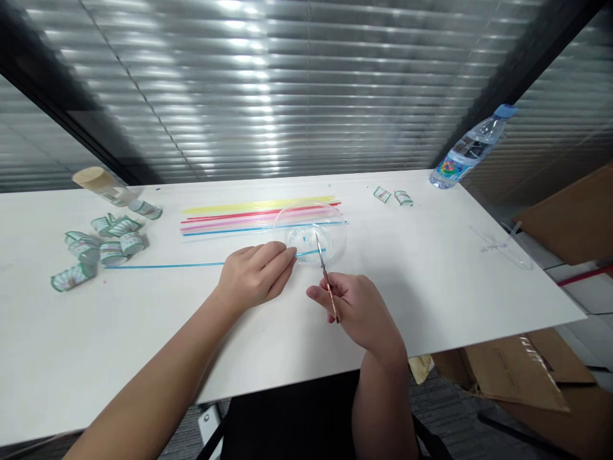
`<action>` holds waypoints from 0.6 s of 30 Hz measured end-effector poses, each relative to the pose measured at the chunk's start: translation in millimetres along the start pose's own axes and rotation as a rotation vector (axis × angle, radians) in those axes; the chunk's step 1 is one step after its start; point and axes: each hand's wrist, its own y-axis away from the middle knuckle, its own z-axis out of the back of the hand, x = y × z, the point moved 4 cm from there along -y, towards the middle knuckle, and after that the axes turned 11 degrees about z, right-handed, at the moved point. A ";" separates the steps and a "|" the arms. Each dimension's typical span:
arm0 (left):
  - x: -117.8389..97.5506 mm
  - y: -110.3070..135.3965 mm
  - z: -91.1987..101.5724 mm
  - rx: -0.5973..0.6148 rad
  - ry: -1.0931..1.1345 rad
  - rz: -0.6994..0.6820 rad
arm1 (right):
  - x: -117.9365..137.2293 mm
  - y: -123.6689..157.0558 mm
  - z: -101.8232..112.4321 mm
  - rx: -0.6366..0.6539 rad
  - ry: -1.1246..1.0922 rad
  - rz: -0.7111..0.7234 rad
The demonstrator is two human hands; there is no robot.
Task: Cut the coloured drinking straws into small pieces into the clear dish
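My left hand (pixel 258 273) is closed on a long, thin blue stick (pixel 163 265), perhaps a plastic straw. One end of it reaches over a clear round bowl (pixel 343 237), and the other runs left across the white table. My right hand (pixel 357 306) grips a pair of small scissors (pixel 327 286) with copper-coloured handles. The blades point away from me over the bowl, at the blue stick. Small blue bits (pixel 304 239) show in the bowl. Behind it lies a row of yellow (pixel 249 206), red, pink and blue sticks, partly seen through the clear wall.
Several small green-and-white packets (pixel 113 253) lie at left beside a bottle with a tan cap (pixel 98 182). Two more packets (pixel 403 198) are at the back right. A water bottle (pixel 467 153) stands near the right corner, and glasses (pixel 502 248) lie by the right edge.
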 end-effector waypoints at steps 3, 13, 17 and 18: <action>0.4 0.4 -0.3 -0.007 -0.008 0.003 | -0.8 0.0 0.4 -0.012 0.011 0.004; 0.0 0.1 0.1 -0.009 -0.016 0.022 | 1.7 2.4 -0.5 0.009 0.044 -0.010; -2.1 -0.7 0.4 -0.005 -0.014 0.015 | 2.3 2.1 -1.0 0.017 0.033 -0.009; -2.5 -0.9 0.4 -0.005 -0.016 0.015 | 2.5 1.9 -0.9 0.015 0.028 -0.006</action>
